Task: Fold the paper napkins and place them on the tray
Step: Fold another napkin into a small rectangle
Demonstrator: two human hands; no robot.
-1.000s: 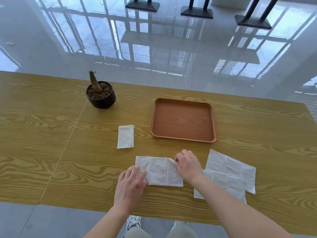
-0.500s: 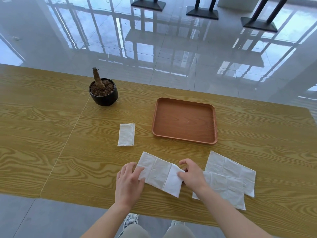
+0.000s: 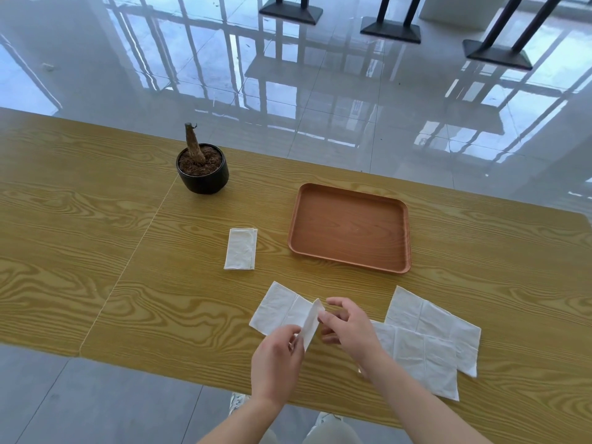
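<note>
- A folding step was in hand: the right-hand panel of the unfolded paper napkin (image 3: 282, 310) was lifted off the wooden table (image 3: 96, 251) and stood on edge
- That raised flap was pinched at its near corner by the left hand (image 3: 277, 363) and at its far edge by the right hand (image 3: 347, 326)
- The tray (image 3: 349, 227) lay bare at 12 o'clock from the hands
- One folded napkin (image 3: 241, 249) lay at 9 o'clock from the tray; two flat napkins (image 3: 426, 341) waited at 3 o'clock from the hands
- Next, the flap would probably need laying over leftward and pressing flat
</note>
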